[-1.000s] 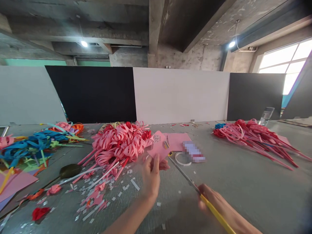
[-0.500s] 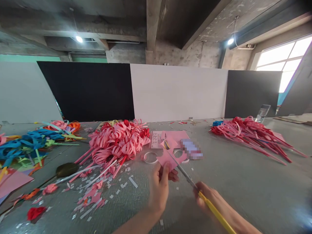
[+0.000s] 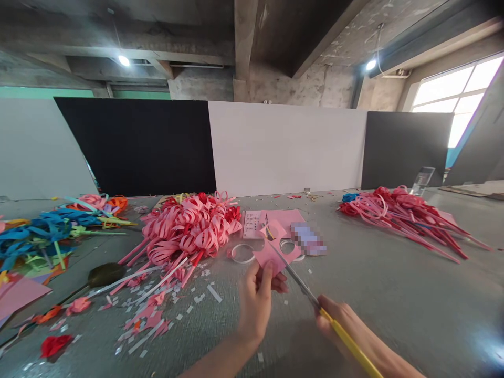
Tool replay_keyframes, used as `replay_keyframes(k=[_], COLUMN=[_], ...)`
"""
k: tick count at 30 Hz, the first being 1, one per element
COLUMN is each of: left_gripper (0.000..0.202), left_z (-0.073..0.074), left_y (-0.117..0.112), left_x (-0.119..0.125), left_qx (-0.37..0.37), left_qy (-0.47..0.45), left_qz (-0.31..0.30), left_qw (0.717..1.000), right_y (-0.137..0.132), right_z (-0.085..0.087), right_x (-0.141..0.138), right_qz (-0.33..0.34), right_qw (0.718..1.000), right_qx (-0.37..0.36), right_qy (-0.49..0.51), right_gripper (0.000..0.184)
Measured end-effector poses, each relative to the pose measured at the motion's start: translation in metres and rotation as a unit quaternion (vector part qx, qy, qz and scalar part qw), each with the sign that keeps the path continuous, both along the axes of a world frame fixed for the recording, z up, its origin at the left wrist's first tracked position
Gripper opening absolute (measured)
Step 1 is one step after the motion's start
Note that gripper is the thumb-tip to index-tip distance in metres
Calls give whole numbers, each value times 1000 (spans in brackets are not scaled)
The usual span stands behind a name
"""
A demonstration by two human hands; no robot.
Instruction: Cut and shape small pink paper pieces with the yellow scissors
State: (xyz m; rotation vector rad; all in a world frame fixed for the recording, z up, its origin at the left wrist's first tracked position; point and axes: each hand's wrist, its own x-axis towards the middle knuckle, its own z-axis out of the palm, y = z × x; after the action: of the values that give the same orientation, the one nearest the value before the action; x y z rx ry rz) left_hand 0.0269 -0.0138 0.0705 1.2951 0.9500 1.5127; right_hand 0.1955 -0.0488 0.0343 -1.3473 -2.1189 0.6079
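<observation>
My left hand (image 3: 258,296) pinches a pink piece of paper (image 3: 271,258) with notched, pointed edges between thumb and fingers, holding it above the table. My right hand (image 3: 339,318) is closed around the yellow handle of a pair of scissors (image 3: 301,283). The long metal blades reach up and left across the paper, and their tips lie near its upper part. How far the blades are parted is hard to see. Behind the paper are a roll of tape (image 3: 242,253), a pink sheet (image 3: 284,216) and a partly pixelated phone-like object (image 3: 309,239).
Looped pink paper flowers (image 3: 189,231) lie left of centre, with blue ones (image 3: 51,228) farther left. Another pink bundle (image 3: 397,215) is at right. Paper scraps (image 3: 153,317), a red crumpled paper (image 3: 55,345) and a dark oval object (image 3: 105,274) lie at left. Panels (image 3: 289,149) stand along the back.
The camera view has shifted slightly. Both hands, the paper and the scissors keep nearly the same places; the paper's upper part looks slightly more turned.
</observation>
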Motion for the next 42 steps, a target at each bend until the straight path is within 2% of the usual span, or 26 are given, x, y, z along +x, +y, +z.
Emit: replay_keyframes(k=[20, 30, 38, 42], left_gripper=[20, 19, 21, 21], left_z=[6, 9, 11, 14], left_y=[1, 9, 13, 13], left_x=[-2, -10, -12, -14], left_qx=[-20, -48, -45, -33], left_qy=[-11, -15, -13, -14], left_qz=[-27, -73, -89, -103], left_qw=[999, 996, 995, 994], right_y=[-1, -1, 3, -1], right_z=[1, 6, -2, -3], right_x=[-1, 2, 4, 3], right_qz=[-29, -29, -26, -28], right_qw=[998, 999, 998, 999], right_qx=[-58, -43, -61, -33], right_qy=[-12, 3, -7, -6], right_gripper=[43, 44, 42, 40])
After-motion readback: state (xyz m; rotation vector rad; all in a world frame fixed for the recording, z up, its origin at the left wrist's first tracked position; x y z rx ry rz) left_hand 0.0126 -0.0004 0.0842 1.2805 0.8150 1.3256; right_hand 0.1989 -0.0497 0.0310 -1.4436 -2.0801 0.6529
